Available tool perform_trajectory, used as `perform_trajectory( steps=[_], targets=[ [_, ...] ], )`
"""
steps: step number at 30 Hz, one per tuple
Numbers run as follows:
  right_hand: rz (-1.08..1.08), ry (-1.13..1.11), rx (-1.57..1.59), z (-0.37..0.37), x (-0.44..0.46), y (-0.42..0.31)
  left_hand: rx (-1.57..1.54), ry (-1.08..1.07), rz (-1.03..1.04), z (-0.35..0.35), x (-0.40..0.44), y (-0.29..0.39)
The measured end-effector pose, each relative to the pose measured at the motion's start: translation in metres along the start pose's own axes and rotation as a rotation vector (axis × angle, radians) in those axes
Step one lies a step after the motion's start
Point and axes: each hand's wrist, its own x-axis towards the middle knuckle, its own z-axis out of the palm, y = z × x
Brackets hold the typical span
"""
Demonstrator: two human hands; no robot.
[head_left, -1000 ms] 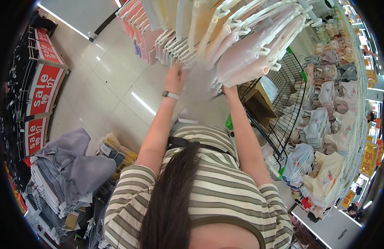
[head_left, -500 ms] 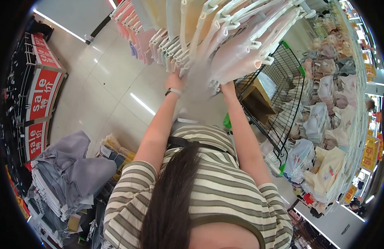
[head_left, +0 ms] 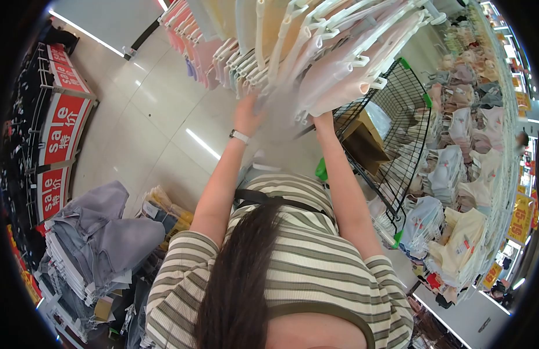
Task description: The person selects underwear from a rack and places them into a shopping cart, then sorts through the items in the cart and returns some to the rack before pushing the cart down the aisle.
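Pastel garments (head_left: 333, 75) hang on white plastic hangers (head_left: 307, 26) in dense rows in front of me. My left hand (head_left: 247, 116) is at the lower edge of the left-hand row, close to the small hanger ends (head_left: 246, 72). Its fingers are smeared and partly covered by a hazy patch. Under the pale pink garments on the right is my right hand (head_left: 323, 123), its fingers hidden by the cloth. A dark bar-like piece (head_left: 304, 132) shows beside it. What either hand grips cannot be made out.
A black wire shopping cart (head_left: 406, 157) with green corners holds an open cardboard box (head_left: 362, 142), to my right. Beyond it are racks of pale underwear (head_left: 449, 168). Grey trousers (head_left: 100, 221) hang at lower left, near red sale signs (head_left: 66, 128). Shiny floor tiles (head_left: 164, 110) lie between.
My left hand has drawn slightly down from the hanger ends and looks more blurred. The white hanger clips that showed beside my right hand are less visible, and a dark bar-like piece shows there.
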Motion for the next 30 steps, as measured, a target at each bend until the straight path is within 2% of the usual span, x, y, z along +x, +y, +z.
perform_trajectory(
  steps=[3,5,6,8,11,15,18,20,21,23,24,25,27,28,29,30],
  targets=[
    [-0.001,-0.033,0.086,0.0,0.016,0.005,-0.144,-0.03,0.017,0.008,0.006,0.02],
    [-0.002,-0.1,0.401,0.001,0.023,0.005,0.034,0.033,0.195,0.026,0.01,0.011],
    [-0.004,-0.098,0.402,0.001,0.027,0.004,0.033,0.032,0.197,0.025,0.014,0.024],
    [0.001,-0.184,0.5,0.001,0.032,0.003,0.212,-0.318,-0.021,0.014,0.023,0.057],
    [0.09,-0.196,0.567,0.0,0.035,0.001,0.126,-0.246,0.087,0.033,0.023,0.031],
    [0.143,-0.232,0.683,0.005,0.035,-0.007,0.016,-0.172,0.075,0.044,0.024,0.014],
    [0.179,-0.206,0.701,0.009,0.034,-0.011,0.04,-0.296,0.011,0.04,0.03,0.011],
    [0.177,-0.272,0.706,0.012,0.032,-0.015,-0.027,-0.513,-0.201,0.04,0.041,0.006],
    [0.174,-0.263,0.714,0.013,0.033,-0.012,-0.024,-0.523,-0.195,0.043,0.043,0.002],
    [0.158,-0.308,0.692,0.013,0.039,-0.007,-0.357,-0.399,-0.227,0.053,0.047,-0.007],
    [0.213,-0.372,0.75,0.011,0.06,0.024,-0.577,-0.411,-0.171,0.063,0.049,-0.025],
    [0.206,-0.358,0.761,0.01,0.07,0.038,-0.575,-0.429,-0.165,0.062,0.052,-0.025],
    [0.179,-0.464,0.944,0.012,0.076,0.05,-0.297,-0.419,-0.242,0.06,0.056,-0.026],
    [0.165,-0.471,1.087,0.014,0.078,0.05,-0.185,-0.31,0.076,0.064,0.059,-0.033],
    [0.152,-0.459,1.101,0.013,0.079,0.05,-0.136,-0.274,0.153,0.067,0.065,-0.036],
    [0.171,-0.469,1.101,0.012,0.077,0.047,-0.144,-0.293,0.121,0.067,0.07,-0.035]
  ],
)
